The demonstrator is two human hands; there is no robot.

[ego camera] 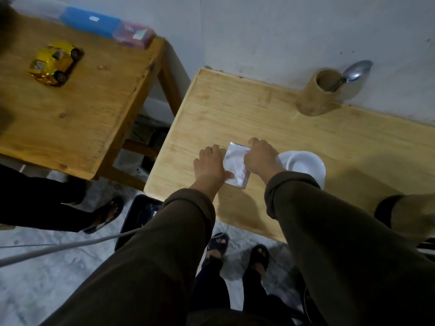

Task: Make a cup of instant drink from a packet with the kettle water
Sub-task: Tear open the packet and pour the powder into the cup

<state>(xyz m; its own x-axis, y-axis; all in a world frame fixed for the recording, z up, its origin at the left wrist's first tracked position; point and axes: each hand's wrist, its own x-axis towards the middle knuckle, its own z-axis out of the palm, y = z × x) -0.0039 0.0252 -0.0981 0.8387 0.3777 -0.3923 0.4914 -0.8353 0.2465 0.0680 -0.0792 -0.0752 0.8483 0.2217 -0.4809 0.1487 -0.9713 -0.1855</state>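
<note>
A silvery square packet point(235, 169) is held over the light wooden table point(247, 114). My left hand point(209, 167) grips its left edge, and my right hand point(260, 156) pinches its top right corner. Just right of my right hand stands a white cup on a white saucer point(306, 164), partly hidden by my right wrist. At the back of the table, against the wall, a wooden holder point(315, 96) carries a metal spoon point(353, 72). No kettle is in view.
A second wooden table point(70, 114) to the left bears a yellow toy car point(55, 63) and a blue and a pink box point(106, 28). A dark bin point(138, 217) and a grey cable point(58, 248) lie on the floor. Another person's sandalled foot point(106, 215) stands at left.
</note>
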